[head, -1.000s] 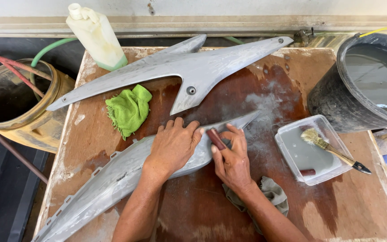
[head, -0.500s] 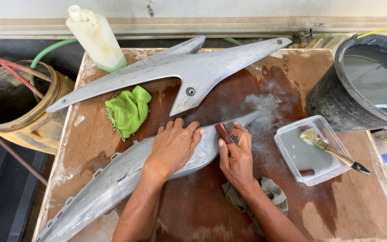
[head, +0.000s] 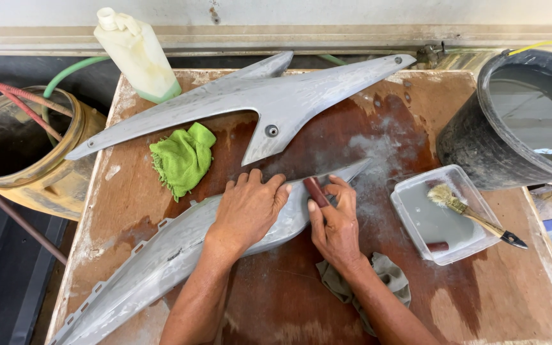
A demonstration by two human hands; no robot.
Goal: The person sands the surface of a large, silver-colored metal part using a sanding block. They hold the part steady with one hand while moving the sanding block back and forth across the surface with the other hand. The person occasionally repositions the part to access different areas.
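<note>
A long grey curved panel [head: 161, 255] lies slantwise across the brown wooden board [head: 480, 300], its narrow tip pointing toward the upper right; the left hand [head: 247, 207] lies flat on the panel's wide middle, fingers spread and pressing down, gripping nothing; the right hand [head: 335, 220] is closed around a small dark-red block [head: 315, 190], thumb and fingers pinching it against the panel's surface near the tip; a grey rag [head: 384, 275] lies on the board under the right wrist; a 2nd grey panel [head: 269, 96], pointed and forked, rests along the far edge of the board, with a crumpled green cloth [head: 182, 158] just beside it; right of the hands sits a shallow clear plastic tray [head: 410, 185] holding cloudy grey water, and in it a brush [head: 474, 214] with its pale bristles in the liquid and its handle hanging over the rim, plus a small dark-red piece near the front corner; beyond the board's right edge stands a black bucket [head: 467, 140] filled with murky grey water; at the far left a yellowish round drum [head: 46, 185] stands open, red and green hoses running over it, its contents too dark to tell; a pale plastic bottle [head: 137, 54] with greenish liquid low inside stands at the board's back left corner.
</note>
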